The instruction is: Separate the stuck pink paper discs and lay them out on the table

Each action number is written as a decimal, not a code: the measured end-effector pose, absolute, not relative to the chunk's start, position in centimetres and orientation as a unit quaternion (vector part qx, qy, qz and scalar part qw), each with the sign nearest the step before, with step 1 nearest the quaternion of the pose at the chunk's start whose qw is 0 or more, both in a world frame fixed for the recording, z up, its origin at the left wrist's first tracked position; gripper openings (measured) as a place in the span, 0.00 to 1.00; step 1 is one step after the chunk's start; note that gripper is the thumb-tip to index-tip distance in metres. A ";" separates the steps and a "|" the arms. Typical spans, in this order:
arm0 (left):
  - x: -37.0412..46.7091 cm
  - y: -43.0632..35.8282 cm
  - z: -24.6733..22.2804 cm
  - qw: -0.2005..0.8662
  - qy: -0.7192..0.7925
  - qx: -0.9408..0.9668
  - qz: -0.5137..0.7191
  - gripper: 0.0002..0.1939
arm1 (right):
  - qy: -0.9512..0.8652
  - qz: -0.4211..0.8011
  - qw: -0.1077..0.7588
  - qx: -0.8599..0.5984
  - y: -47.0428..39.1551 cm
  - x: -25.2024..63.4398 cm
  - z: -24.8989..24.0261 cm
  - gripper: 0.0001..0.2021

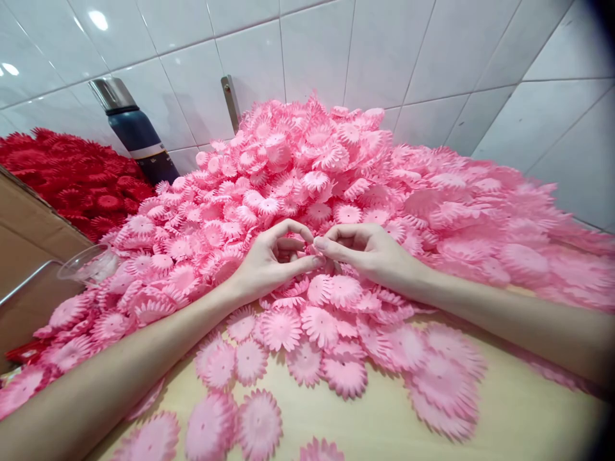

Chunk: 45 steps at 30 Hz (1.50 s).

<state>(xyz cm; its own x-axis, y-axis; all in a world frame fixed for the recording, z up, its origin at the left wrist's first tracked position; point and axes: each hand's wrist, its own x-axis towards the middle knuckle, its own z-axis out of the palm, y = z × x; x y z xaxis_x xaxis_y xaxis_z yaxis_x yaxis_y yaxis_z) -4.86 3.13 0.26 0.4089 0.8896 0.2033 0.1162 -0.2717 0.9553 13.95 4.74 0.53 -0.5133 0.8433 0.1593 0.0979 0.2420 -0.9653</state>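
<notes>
My left hand (pixel 273 256) and my right hand (pixel 377 255) meet over the front of a large heap of pink flower-shaped petal discs (pixel 317 160). The fingers of both are curled, with thumbs and fingertips close together. Anything pinched between the fingertips is too small or hidden to make out. Just below the hands lie scalloped pink discs (pixel 281 328), each with a small mark at its centre. More loose discs (pixel 259 422) rest on the pale tabletop (pixel 379 416) near me.
A dark blue flask (pixel 137 131) with a metal cap leans at the back left. Beside it rises a pile of red petal discs (pixel 81 179). A cardboard box (pixel 33 230) and a clear plastic container (pixel 89 264) stand left. White wall tiles (pixel 384 51) back the heap.
</notes>
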 end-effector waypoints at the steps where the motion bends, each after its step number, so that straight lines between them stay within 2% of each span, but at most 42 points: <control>1: -4.8 3.1 0.3 0.480 0.365 0.688 0.404 0.14 | -0.696 0.518 0.362 -0.340 4.7 13.9 0.5 0.14; 16: -4.7 2.8 0.6 0.464 0.361 0.694 0.416 0.16 | -0.682 0.544 0.348 -0.343 4.7 14.0 0.6 0.09; 25: -4.7 3.1 0.9 0.453 0.405 0.669 0.429 0.12 | -0.678 0.552 0.363 -0.323 5.3 14.0 0.2 0.09; 30: -4.8 3.4 0.7 0.490 0.395 0.646 0.433 0.10 | -0.658 0.557 0.366 -0.350 5.2 13.7 0.3 0.11; 35: -4.9 3.5 0.7 0.467 0.395 0.660 0.436 0.02 | -0.673 0.547 0.361 -0.342 5.1 13.7 0.4 0.11; 38: -4.8 3.2 0.9 0.436 0.406 0.678 0.431 0.06 | -0.697 0.539 0.354 -0.314 5.0 13.9 0.4 0.09; 41: -4.7 3.0 0.9 0.410 0.408 0.693 0.431 0.05 | -0.707 0.531 0.348 -0.311 4.9 14.0 0.5 0.10; 45: -4.7 3.0 0.8 0.418 0.405 0.693 0.425 0.09 | -0.707 0.532 0.350 -0.308 4.8 14.1 0.5 0.10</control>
<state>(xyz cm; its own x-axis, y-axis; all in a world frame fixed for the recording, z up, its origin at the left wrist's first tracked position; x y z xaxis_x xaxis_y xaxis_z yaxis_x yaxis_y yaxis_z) -4.67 2.97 0.80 0.3107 0.9172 0.2495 0.2062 -0.3213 0.9243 14.10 4.81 0.53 -0.5647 0.8082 0.1669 0.0630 0.2439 -0.9678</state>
